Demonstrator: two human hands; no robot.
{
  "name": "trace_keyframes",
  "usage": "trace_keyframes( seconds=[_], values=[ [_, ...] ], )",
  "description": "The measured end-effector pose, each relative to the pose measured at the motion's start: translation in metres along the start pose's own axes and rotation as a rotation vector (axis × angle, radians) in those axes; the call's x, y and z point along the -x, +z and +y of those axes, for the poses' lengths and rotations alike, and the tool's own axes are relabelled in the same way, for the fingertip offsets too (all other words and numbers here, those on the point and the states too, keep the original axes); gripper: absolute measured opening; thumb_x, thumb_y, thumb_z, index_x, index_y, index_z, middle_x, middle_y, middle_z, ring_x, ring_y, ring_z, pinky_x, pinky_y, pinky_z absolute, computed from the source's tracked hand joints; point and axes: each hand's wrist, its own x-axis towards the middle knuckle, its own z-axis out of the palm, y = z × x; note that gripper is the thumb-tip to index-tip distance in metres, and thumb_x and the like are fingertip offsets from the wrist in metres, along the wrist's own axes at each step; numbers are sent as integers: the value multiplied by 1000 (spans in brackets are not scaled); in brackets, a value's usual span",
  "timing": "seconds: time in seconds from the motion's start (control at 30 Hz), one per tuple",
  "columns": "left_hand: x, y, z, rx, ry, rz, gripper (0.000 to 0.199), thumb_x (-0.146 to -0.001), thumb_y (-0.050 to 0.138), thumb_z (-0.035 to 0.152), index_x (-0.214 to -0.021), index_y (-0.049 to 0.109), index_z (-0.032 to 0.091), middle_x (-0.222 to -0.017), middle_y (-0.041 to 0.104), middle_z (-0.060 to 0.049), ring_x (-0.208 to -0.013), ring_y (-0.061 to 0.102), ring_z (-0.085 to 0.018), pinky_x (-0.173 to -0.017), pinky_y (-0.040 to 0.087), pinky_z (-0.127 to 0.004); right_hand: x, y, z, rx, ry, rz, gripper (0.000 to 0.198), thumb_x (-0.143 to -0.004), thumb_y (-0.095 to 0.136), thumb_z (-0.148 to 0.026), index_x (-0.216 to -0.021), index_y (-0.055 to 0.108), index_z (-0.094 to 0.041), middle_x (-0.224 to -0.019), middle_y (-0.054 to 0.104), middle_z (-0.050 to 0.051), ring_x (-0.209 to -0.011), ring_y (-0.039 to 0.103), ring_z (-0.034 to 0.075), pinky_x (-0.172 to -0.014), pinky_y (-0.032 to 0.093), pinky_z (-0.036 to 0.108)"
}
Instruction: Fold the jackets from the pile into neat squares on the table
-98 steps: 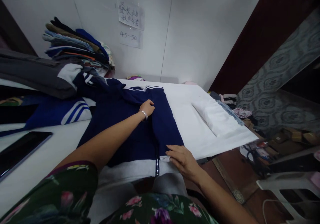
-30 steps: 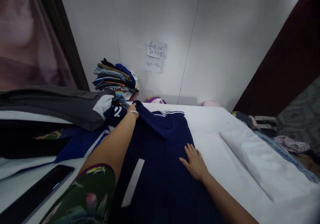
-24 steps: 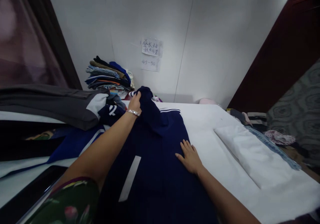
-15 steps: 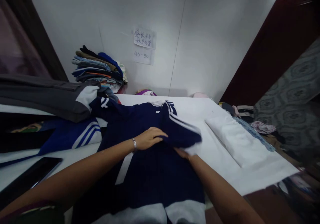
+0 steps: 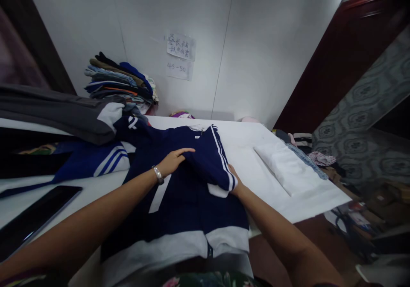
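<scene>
A navy jacket (image 5: 179, 206) with white hem bands and a white stripe lies front up on the table. Its sleeve on the right, edged with two white stripes, is folded inward over the body. My left hand (image 5: 173, 162), with a metal bracelet at the wrist, pinches the inner edge of that sleeve, its index finger stretched along the cloth. At the sleeve's outer edge near the white cuff, my right hand (image 5: 235, 181) grips the fabric; most of its fingers are hidden behind the sleeve. The other sleeve (image 5: 141, 129) stretches out to the left.
On the white table (image 5: 237, 139) lie a folded white garment (image 5: 282, 163) at right, a phone (image 5: 41, 214) at left, and grey trousers (image 5: 57, 116) beside a blue striped garment (image 5: 96, 163). A clothes stack (image 5: 120, 82) stands by the wall, below paper notes (image 5: 181, 48).
The sleeve on the right has come inward and down onto the jacket body. My left hand has shifted left, and my right hand has moved from under the sleeve to its outer edge.
</scene>
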Motion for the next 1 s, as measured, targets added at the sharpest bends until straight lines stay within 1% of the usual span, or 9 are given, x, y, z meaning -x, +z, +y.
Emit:
trace_keyframes(
  seconds=[0.1,0.2,0.33,0.43,0.57,0.7,0.87,0.93,1.0],
  values=[
    [-1,1,-21,-22,-142,158,31,-64,69,11,-92,70,23,-121,65,-4,-123,52,-23,-107,35,-30,22,-6,-2,-354,-59,-29,47,-82,58,-37,-127,59,-22,-122,64,5,-112,57,26,-98,43,39],
    [8,5,-40,-22,-305,284,38,-65,74,19,-101,64,19,-124,61,-13,-117,56,-28,-94,47,-36,46,-9,-12,-785,36,-45,49,-81,55,-41,-126,59,-22,-106,70,5,-96,63,25,-89,48,40],
    [28,11,-43,68,-399,280,44,-72,72,35,-107,57,13,-120,59,-22,-98,65,-29,-70,56,-37,69,-12,-30,-1242,237,-129,55,-85,47,-54,-134,47,-28,-103,69,3,-83,63,18,-78,50,35],
    [41,19,-34,267,-536,198,45,-75,68,46,-101,58,11,-115,61,-23,-88,67,-27,-69,56,-38,76,-11,-41,-1450,273,-195,53,-85,49,-58,-128,49,-27,-100,68,4,-79,63,16,-71,51,31],
    [49,32,-18,455,-513,29,35,-72,72,41,-91,64,14,-106,68,-16,-95,66,-23,-78,54,-32,77,-10,-53,-1526,337,-157,39,-73,72,-38,-104,56,-19,-86,67,3,-75,63,17,-58,51,26],
    [55,39,-9,514,-430,12,35,-61,80,30,-88,63,15,-91,72,-10,-85,68,-22,-72,55,-31,80,-10,-56,-1511,418,-206,35,-73,71,-45,-86,53,-17,-66,61,1,-54,60,16,-43,49,26],
    [67,34,-28,221,-549,25,46,-55,82,32,-92,59,17,-70,70,-5,-62,67,-22,-53,54,-31,91,-12,-41,-1369,520,-316,44,-73,68,-54,-87,52,-16,-56,57,-3,-44,57,12,-39,52,25],
    [72,30,-34,123,-611,-12,48,-55,81,35,-93,58,17,-64,68,-3,-53,64,-19,-47,51,-29,95,-18,-35,-1319,488,-391,47,-73,68,-54,-96,51,-17,-63,61,-1,-47,62,14,-38,51,23],
    [76,28,-32,139,-644,-83,50,-55,80,40,-93,58,16,-66,69,-4,-53,64,-18,-47,52,-28,98,-27,-31,-1268,419,-465,51,-72,69,-52,-105,50,-18,-70,64,0,-50,65,16,-38,50,21]
  ],
)
